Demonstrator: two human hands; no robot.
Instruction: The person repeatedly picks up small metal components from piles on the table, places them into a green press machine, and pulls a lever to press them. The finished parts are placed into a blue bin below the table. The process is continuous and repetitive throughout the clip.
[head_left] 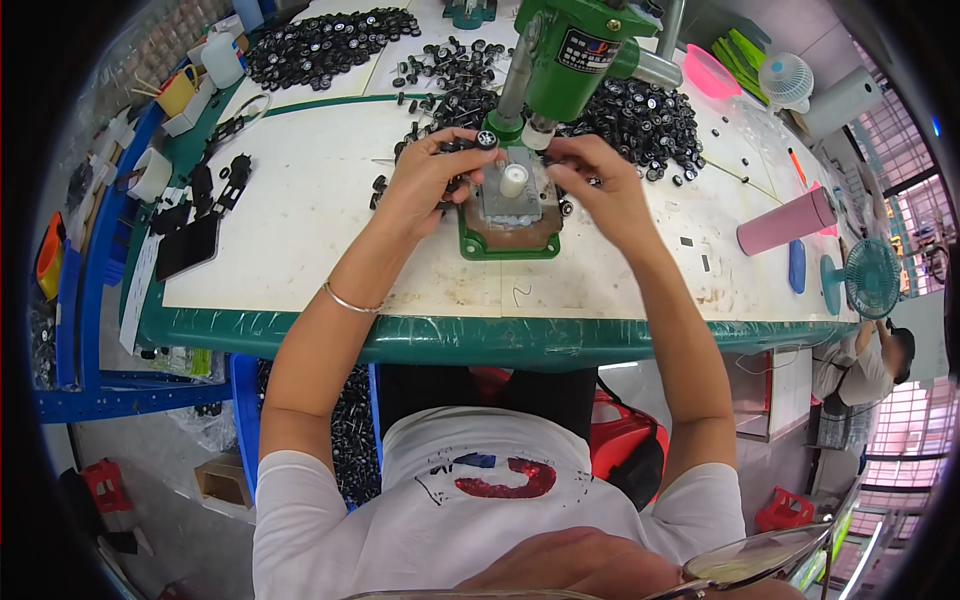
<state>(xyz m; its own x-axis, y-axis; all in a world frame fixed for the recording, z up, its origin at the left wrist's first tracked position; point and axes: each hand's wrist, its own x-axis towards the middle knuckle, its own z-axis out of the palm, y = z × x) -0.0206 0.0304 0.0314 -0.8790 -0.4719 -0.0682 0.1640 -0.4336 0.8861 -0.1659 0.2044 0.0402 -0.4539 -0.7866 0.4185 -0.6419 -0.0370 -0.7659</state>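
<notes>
My left hand (432, 178) pinches a small black toy wheel (486, 140) with a silvery spoked hub, its thumb and forefinger closed on the rim. More dark parts show under its curled lower fingers. Between my hands stands a green hand press (575, 60). Its pale ram tip (539, 134) hangs above a metal block carrying a short white round post (513, 180). My right hand (600, 182) is just right of the ram tip, its fingers closed together; what lies between them is mostly hidden. Several loose wheels sit on the table near that hand.
Heaps of black wheels (330, 45) cover the table's back, some with thin axles, close behind the press. A phone (187, 247) and black parts lie left. A pink tumbler (786, 221) and teal fan (872, 280) are right. Below the table edge, a blue bin (246, 405) holds parts.
</notes>
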